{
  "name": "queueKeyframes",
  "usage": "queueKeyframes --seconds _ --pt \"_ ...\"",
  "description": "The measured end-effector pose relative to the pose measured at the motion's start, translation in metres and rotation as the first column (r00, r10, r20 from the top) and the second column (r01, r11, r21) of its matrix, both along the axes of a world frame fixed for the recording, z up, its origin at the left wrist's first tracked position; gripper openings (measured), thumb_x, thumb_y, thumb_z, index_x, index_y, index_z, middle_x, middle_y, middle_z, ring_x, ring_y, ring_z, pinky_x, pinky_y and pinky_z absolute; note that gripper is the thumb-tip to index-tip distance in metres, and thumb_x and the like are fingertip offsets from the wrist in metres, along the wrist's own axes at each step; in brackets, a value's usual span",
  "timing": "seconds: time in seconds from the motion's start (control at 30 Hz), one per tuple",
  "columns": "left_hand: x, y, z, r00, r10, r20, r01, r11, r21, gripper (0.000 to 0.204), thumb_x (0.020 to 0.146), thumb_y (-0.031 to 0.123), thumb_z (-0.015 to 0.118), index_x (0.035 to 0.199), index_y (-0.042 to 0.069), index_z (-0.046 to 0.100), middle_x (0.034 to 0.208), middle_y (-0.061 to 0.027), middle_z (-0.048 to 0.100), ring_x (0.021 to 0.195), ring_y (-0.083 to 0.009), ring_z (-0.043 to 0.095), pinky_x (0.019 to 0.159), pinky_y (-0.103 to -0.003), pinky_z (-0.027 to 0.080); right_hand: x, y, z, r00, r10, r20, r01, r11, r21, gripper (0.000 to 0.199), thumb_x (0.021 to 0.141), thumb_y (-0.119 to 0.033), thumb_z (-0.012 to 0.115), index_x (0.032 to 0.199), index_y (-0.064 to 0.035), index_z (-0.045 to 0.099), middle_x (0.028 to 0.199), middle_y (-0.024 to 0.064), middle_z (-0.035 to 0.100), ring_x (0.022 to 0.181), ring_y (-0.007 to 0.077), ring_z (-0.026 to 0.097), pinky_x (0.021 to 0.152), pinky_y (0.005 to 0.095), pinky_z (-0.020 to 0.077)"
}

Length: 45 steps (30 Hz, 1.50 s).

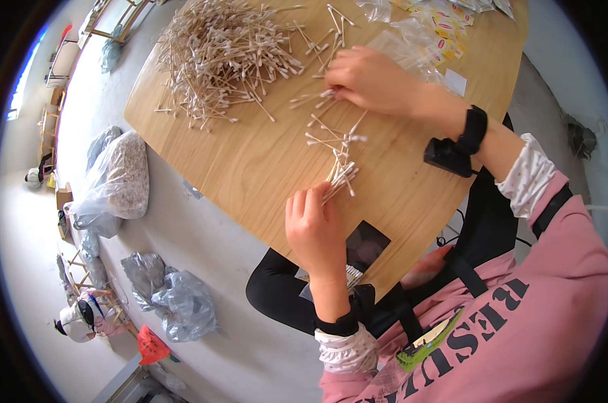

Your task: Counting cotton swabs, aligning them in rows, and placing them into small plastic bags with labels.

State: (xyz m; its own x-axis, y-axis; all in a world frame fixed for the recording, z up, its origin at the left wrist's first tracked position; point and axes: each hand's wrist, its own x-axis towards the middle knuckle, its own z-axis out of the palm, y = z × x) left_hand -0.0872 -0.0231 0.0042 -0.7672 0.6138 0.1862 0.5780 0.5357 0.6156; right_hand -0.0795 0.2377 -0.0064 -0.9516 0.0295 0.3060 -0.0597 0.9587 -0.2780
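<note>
Pinching a small bundle of cotton swabs (343, 178), the fingers (312, 201) of the left hand (315, 228) are being pressed together around its lower end, below and to the right of the large swab pile (226, 60) in the head view. The bundle's long axis is being pointed up and rightward from these fingers, so that it is being directed past the pile's right side rather than into it. The fingers of the right hand (374, 80) are being curled over a few swabs (308, 101) just right of the pile; through the blur it cannot be told whether these are being gripped or only touched. Of the two hands, the right is being placed nearer to the pile. Between the hands, right of and below the pile, loose swabs (334, 138) are lying crossed at several angles, and the gap from one hand's fingers to the other's is being nearly bridged by them. Farther out, the pile is being carried by the wooden bench (243, 164), with clear plastic bags (411, 40) and yellow packets (445, 47) being spread well to the pile's right. A dark square piece (369, 242) is being supported at the bench's edge, well below and right of the pile, just beside the left hand.
</note>
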Motion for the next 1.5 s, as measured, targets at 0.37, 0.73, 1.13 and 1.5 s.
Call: queueKeyframes --seconds 0.37,0.73,1.13,1.5 --pt "0.02 0.009 -0.003 0.999 0.001 -0.049 0.0 1.0 0.025 0.024 0.08 0.002 0.071 0.104 0.004 0.069 0.101 -0.0088 0.069 0.095 -0.0292 0.062 0.084 -0.039 0.05 0.033 -0.052 0.009 1.0 0.014 0.025 -0.01 0.988 -0.152 0.023 0.078 -0.016 0.074 0.098 -0.0076 0.065 0.098 0.0062 0.062 0.1 0.0249 0.059 0.088 0.0389 0.0443" --pt "0.019 0.004 -0.009 0.999 -0.029 -0.038 0.031 0.998 0.046 0.024 0.08 0.0 0.072 0.103 0.005 0.071 0.101 -0.0082 0.069 0.094 -0.0277 0.062 0.082 -0.038 0.051 0.02 -0.048 -0.002 0.998 0.065 -0.003 -0.064 0.976 -0.209 0.003 0.081 -0.009 0.067 0.084 -0.0106 0.066 0.081 0.0028 0.062 0.09 0.0231 0.06 0.088 0.0369 0.0435" --pt "0.052 0.026 -0.013 0.986 -0.139 -0.092 0.086 0.899 -0.43 0.081 0.099 0.041 0.05 0.152 -0.012 0.019 0.161 -0.0277 0.019 0.153 -0.0374 0.013 0.123 -0.05 0.006 0.084 -0.034 0.014 0.961 0.254 0.107 -0.234 0.956 -0.176 0.051 0.072 -0.021 0.081 0.117 -0.0067 0.065 0.124 0.0099 0.063 0.124 0.0275 0.054 0.108 0.0428 0.039" --pt "0.071 0.028 -0.019 0.984 -0.14 -0.114 0.069 0.876 -0.478 0.082 0.101 0.047 0.041 0.153 -0.012 0.017 0.16 -0.0274 0.02 0.152 -0.0375 0.014 0.123 -0.05 0.005 0.109 -0.042 -0.004 0.989 0.146 -0.037 -0.15 0.928 -0.342 0.018 0.077 -0.008 0.073 0.094 -0.0071 0.065 0.1 0.0053 0.063 0.094 0.0252 0.06 0.087 0.0372 0.0457"
